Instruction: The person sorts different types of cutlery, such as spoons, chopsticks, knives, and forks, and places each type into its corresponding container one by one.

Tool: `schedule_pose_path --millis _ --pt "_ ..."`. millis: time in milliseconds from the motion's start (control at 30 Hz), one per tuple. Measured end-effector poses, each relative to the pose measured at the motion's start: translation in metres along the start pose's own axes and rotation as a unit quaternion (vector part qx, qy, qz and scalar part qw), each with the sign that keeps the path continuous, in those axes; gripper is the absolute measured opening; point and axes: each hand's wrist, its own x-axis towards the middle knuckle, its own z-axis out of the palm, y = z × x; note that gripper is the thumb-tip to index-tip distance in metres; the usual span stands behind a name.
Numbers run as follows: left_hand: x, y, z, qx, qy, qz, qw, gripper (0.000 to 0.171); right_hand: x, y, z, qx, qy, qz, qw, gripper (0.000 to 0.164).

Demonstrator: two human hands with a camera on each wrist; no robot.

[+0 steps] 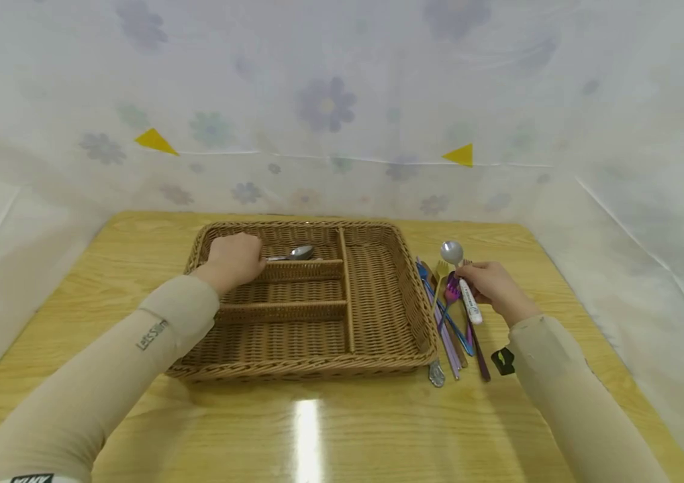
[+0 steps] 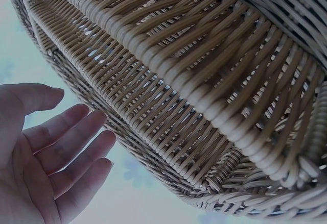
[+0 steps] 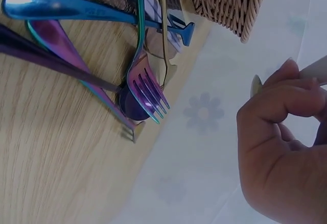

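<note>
My right hand (image 1: 491, 287) pinches a spoon (image 1: 471, 302) with a white printed handle and a round silver bowl, above a pile of cutlery. In the right wrist view, finger and thumb of the right hand (image 3: 283, 147) meet on its pale handle, and most of the spoon is hidden. A purple-blue fork (image 3: 145, 83) lies on the pile below. My left hand (image 1: 234, 260) is over the back left compartment of a wicker basket (image 1: 378, 295), its fingers relaxed and holding nothing in the left wrist view. A metal spoon (image 1: 302, 253) lies in that compartment, right of this hand.
The basket's woven dividers (image 1: 299, 307) form three left compartments and one long right one. Several colourful utensils (image 1: 452, 329) lie along its right side on the wooden table (image 1: 233, 429). A small black tag (image 1: 503, 361) sits near the right sleeve. Flowered white curtain (image 1: 326, 107) surrounds the table.
</note>
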Motion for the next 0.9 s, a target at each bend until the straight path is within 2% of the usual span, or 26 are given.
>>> schedule_pose_path --millis 267,567,700,900 --pt "0.002 0.003 -0.001 -0.002 -0.002 0.005 1.0 0.031 0.0 -0.002 0.001 0.005 -0.008 0.0 1.0 0.029" --pt "0.003 0.005 0.001 -0.008 0.003 0.008 0.9999 0.034 0.002 -0.009 0.006 0.018 -0.023 0.005 1.0 0.046" --pt "0.0 0.008 0.001 -0.008 0.002 0.01 0.9999 0.033 0.002 -0.017 0.011 0.021 -0.036 -0.005 0.999 0.045" --pt "-0.004 0.016 0.002 -0.02 0.018 0.027 0.9993 0.032 0.004 -0.032 0.024 0.034 -0.063 -0.019 0.997 0.041"
